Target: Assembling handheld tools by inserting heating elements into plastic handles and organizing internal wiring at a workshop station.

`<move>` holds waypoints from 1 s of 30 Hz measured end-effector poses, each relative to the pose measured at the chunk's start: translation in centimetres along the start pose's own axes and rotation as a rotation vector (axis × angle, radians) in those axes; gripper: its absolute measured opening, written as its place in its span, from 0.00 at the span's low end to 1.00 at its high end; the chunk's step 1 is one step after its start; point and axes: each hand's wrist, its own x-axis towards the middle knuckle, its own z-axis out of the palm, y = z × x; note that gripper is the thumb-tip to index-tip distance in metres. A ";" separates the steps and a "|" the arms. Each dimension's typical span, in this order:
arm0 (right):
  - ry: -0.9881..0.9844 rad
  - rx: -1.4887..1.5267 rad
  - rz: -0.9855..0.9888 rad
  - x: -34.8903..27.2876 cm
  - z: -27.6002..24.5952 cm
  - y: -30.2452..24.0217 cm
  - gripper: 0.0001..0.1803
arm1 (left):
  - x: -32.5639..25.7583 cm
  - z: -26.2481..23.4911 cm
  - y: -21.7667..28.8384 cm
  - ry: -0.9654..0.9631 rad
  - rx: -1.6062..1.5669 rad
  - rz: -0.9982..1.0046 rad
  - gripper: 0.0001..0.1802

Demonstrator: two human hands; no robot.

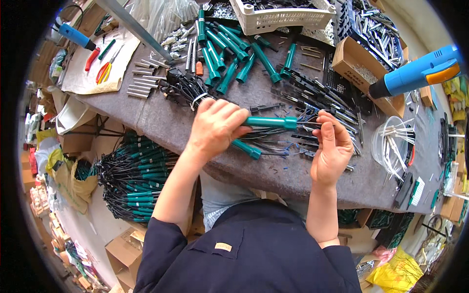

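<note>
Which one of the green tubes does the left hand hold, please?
The nearly level green tube between both hands: the left hand grips it, and thin wires run from its wider end toward the right hand.

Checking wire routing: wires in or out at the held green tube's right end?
Out: thin wires span from the green tube to the right hand.

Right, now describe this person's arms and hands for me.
Dark navy short sleeves end around the elbows, leaving both forearms bare. The left hand and right hand are ungloved, and no watch or bracelet shows on either wrist.
</note>
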 end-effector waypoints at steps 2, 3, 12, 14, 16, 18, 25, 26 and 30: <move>0.012 -0.001 0.002 0.4 0.1 0.2 0.09 | 0.5 -1.3 -0.8 0.006 0.100 0.029 0.17; 0.009 -0.006 0.030 0.4 0.3 0.6 0.09 | 0.6 -1.6 -1.3 0.018 0.079 0.024 0.17; -0.016 -0.035 -0.091 0.8 0.6 -1.6 0.09 | 1.8 -2.8 -2.1 -0.217 -0.177 -0.031 0.13; -0.008 -0.046 -0.078 -0.2 0.2 -1.5 0.09 | 2.1 -3.1 -2.7 -0.198 -0.135 -0.050 0.13; 0.031 -0.064 -0.053 -0.7 -0.4 -0.9 0.10 | 2.5 -3.4 -2.6 -0.194 -0.110 -0.031 0.14; 0.055 -0.040 -0.023 -0.6 -0.7 -0.3 0.10 | 2.9 -3.8 -2.4 -0.206 -0.094 -0.020 0.14; -0.085 -0.113 0.071 -1.4 -0.8 -1.3 0.09 | 3.3 -4.9 -2.9 -0.577 -0.332 -0.034 0.14; -0.087 -0.123 0.057 -1.9 -1.0 -1.0 0.09 | 3.3 -4.6 -2.8 -0.596 -0.326 -0.043 0.14; -0.025 -0.142 0.110 -2.5 -2.4 -0.2 0.08 | 3.6 -4.0 -1.8 -0.587 -0.224 -0.096 0.12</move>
